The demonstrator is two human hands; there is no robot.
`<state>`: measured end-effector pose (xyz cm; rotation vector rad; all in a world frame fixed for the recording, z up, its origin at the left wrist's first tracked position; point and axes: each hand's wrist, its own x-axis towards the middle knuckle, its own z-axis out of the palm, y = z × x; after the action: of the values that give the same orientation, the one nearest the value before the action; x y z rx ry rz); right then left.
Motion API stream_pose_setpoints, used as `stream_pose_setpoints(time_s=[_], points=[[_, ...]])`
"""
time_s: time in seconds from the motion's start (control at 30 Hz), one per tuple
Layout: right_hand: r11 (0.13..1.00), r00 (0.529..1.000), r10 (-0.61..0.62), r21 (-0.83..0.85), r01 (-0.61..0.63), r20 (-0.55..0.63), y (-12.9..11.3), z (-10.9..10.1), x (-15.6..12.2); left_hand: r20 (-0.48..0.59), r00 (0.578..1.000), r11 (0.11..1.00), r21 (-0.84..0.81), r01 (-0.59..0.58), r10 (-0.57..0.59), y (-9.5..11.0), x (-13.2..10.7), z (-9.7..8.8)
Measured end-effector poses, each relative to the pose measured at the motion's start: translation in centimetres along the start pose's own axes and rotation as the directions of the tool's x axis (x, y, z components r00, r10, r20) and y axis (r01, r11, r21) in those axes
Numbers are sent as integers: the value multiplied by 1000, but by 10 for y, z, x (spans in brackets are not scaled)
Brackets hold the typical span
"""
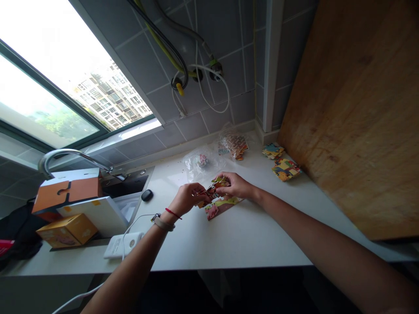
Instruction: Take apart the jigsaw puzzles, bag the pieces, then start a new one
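Note:
Jigsaw puzzle pieces (214, 186) are held between my two hands, just above the white countertop (193, 244). My left hand (187, 198), with a red string and a watch band at the wrist, has its fingers closed on pieces from the left. From the right, my right hand (238, 186) pinches pieces between thumb and fingers. Beneath them lies a partly joined puzzle section (218, 210), pink and green, flat on the counter. My fingers hide part of the held pieces, so I cannot tell whether they interlock.
Behind my hands lie a clear plastic bag (203, 161) and a bag of puzzle pieces (233, 146). Puzzle stacks (285, 169) sit beside the wooden board (353, 131). Left are a black oval object (147, 195), white power bank (122, 245) with cable, cardboard boxes (70, 229) and faucet (78, 151).

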<state>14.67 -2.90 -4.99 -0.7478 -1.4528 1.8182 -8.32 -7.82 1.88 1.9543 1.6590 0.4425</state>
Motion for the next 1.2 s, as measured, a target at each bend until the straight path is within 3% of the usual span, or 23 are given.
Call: stream_pose_setpoints(time_s=[0.27,0.47,0.77,1.03,1.2], points=[[1000,1000,19,-14,-19,1,2,0,1,35,998,999,-8,51,-51,4,-2,-1],[999,997,6,-36,-3,77,-3,-3,0,89,996,997,-77,7,0,0,-1,-4],[995,979,62,65,-76,196,-13,-6,-10,274,961,917,-391,73,41,-3,-7,-7],[991,988,69,109,-84,141,-16,-5,-10,298,951,942,-333,27,79,-7,-7,-4],[990,989,67,113,-82,134,-13,-6,-9,259,963,941,-338,20,72,-2,-9,-4]])
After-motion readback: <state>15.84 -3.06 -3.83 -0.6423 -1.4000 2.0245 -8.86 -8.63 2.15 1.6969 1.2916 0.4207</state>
